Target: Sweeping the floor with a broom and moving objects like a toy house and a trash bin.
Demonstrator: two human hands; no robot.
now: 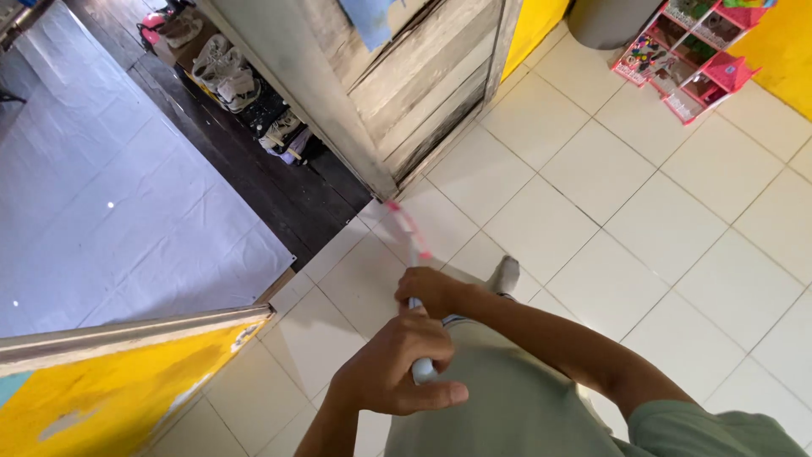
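Over the tiled floor [609,211], just in front of the person's body, a long thin handle [420,369] is gripped in both hands; its pale grip end shows between them and a blurred pink and white shaft [409,228] runs on from there, up and slightly left, toward the foot of the wooden door [423,93]. What sits at the far end of the shaft I cannot tell, since it is smeared by motion. The left hand [397,368] is the nearer one, lower on the handle, its fingers [440,393] curled tight round the grip with the thumb lying along the underside. The right hand [431,289] closes on the handle just above it, farther from the body, the two hands almost touching. A grey-shod foot [506,275] rests on the floor just right of the right hand. Beyond the door, shoes [228,76] stand in a row on dark boards beside a white sheet [110,195]. At the top right corner of the floor a pink rack [689,51] holds small coloured items in its open compartments, next to a grey bin [609,21].
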